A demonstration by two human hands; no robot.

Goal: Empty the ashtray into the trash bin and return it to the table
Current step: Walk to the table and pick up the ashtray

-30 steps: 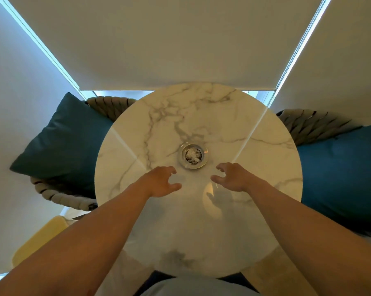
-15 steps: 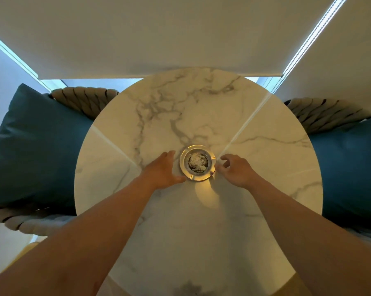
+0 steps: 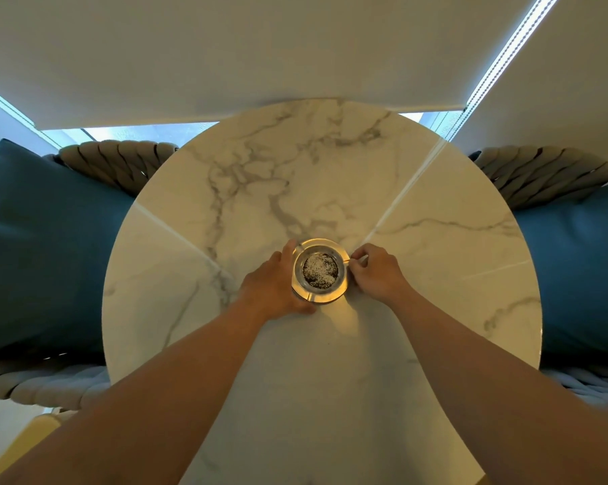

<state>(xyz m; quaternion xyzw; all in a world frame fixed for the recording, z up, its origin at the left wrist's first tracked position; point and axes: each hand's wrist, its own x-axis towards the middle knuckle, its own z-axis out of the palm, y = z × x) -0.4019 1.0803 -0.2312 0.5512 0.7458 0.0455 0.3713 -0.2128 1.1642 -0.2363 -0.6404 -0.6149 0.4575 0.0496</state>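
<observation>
Two bare forearms reach out over the round white marble table (image 3: pixel 418 344). The left hand (image 3: pixel 276 287) cups the left side of the round gold-rimmed glass ashtray (image 3: pixel 320 271), fingers curled against its rim. The right hand (image 3: pixel 374 273) pinches its right edge. Ash fills the ashtray, which sits mid-table. Beyond, teal cushions (image 3: pixel 47 246) flank woven rope chairs (image 3: pixel 120 162).

Ash-filled glass ashtray (image 3: pixel 319 272) on table (image 3: pixel 330 176)

Both forearms bare, no sleeves; left hand (image 3: pixel 276 285), right hand (image 3: pixel 374 273) without gloves.
</observation>
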